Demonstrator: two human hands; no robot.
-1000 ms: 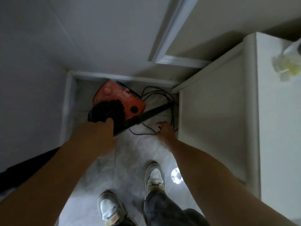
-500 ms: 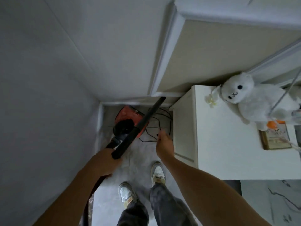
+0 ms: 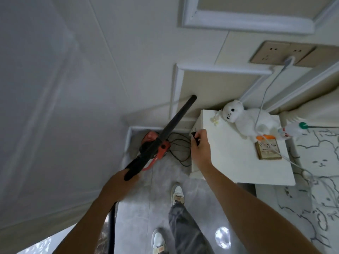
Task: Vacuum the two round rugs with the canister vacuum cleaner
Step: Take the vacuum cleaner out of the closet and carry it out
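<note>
While the L hand [image 3: 117,187] wraps its fingers round the lower end of the matte black wand [image 3: 170,129], a straight tube angled up & away, the R hand [image 3: 200,145] has its fingers clamped on a small black plug [image 3: 195,137] at the left edge of the white cabinet [image 3: 229,162]. The canister vacuum [image 3: 149,136], rounded orange plastic, sits on the glossy grey floor [image 3: 161,191] left of the cabinet. Its thin black cord [image 3: 178,149] loops loosely betw. it & the cabinet. A fluffy white plush [image 3: 247,121] lies at the far side of the cabinet's smooth tabletop.
</note>
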